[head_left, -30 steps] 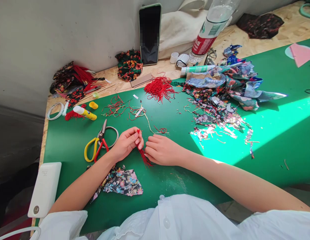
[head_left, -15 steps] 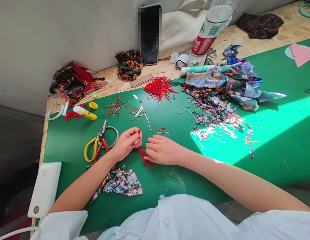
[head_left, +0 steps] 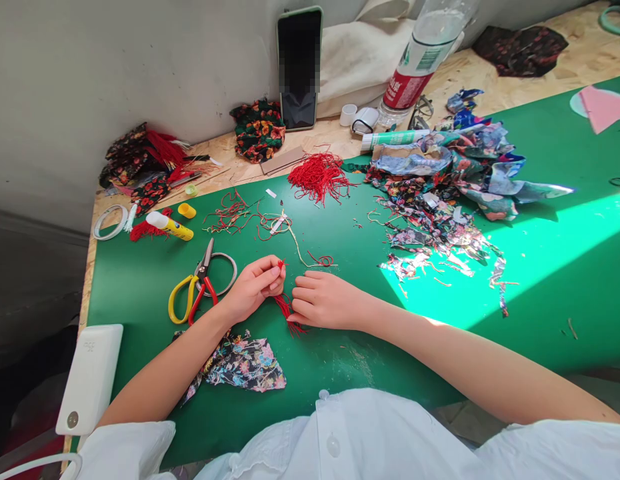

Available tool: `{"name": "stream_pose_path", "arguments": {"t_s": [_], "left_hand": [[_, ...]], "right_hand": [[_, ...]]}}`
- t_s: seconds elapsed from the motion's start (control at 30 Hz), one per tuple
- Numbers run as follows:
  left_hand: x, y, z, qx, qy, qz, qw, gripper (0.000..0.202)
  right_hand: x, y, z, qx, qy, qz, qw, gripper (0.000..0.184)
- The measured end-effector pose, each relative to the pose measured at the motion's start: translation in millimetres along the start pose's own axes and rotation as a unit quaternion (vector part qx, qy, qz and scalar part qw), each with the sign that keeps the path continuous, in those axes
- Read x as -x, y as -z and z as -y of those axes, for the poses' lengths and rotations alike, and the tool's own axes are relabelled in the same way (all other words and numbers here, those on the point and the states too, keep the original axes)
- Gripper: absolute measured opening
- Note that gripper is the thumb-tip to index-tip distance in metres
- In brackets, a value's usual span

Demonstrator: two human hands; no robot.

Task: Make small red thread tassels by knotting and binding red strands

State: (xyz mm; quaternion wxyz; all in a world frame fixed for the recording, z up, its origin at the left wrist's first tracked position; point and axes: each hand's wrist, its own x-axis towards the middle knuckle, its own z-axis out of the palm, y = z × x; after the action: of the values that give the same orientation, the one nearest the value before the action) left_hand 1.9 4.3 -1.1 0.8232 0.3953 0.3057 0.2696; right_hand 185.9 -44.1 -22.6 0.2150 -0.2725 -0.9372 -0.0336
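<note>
The left hand (head_left: pixel 253 288) rested on the green bench (head_left: pixel 340 373) near its middle. Its fingers (head_left: pixel 271 275) were curled in, and thumb and forefinger pinched the knotted top of a red tassel (head_left: pixel 286 311). The tassel hung from that pinch, down and to the right, with its fringe fanned out on the bench between the two hands.

The right hand (head_left: pixel 326 301) lay just right of the left, knuckles up. Its fingers (head_left: pixel 306 293) were pressed together and bent toward the tassel, and their tips closed on the fringe strands. The thumb was tucked low against the same strands.

Just left of the left hand lay scissors (head_left: pixel 197 285) with one yellow and one red handle, blades shut and pointing far. A floral fabric piece (head_left: pixel 243 363) lay on the near side of the left wrist, partly under the forearm.

Farther off, loose red thread scraps (head_left: pixel 240 213) were strewn across the bench, and a denser red thread pile (head_left: pixel 320 175) sat beyond them. A heap of printed fabric offcuts (head_left: pixel 440 180) spread to the right, partly in sunlight.

A yellow glue stick (head_left: pixel 170 225) lay at the far left, beside a roll of tape (head_left: pixel 110 222). A phone (head_left: pixel 300 67) leaned against the far wall, and a clear bottle (head_left: pixel 420 60) stood to its right. A white power bank (head_left: pixel 90 377) sat at the near left edge.
</note>
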Motion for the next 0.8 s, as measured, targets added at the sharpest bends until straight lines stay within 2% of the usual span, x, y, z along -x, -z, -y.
{"name": "stream_pose_path", "arguments": {"t_s": [0.2,0.5,0.8], "left_hand": [[0,0.5,1,-0.001,0.004,0.0,1.0,0.017],[0,0.3,1,-0.001,0.004,0.006,1.0,0.016],[0,-0.3,0,-0.002,0.007,0.002,1.0,0.016]], "right_hand": [[0,3,1,-0.011,-0.009,0.01,1.0,0.036],[-1,8,-5,0.048,-0.111,0.002,0.993,0.027],[-3,10,-6,0.048,-0.156,-0.003,0.987,0.023]]}}
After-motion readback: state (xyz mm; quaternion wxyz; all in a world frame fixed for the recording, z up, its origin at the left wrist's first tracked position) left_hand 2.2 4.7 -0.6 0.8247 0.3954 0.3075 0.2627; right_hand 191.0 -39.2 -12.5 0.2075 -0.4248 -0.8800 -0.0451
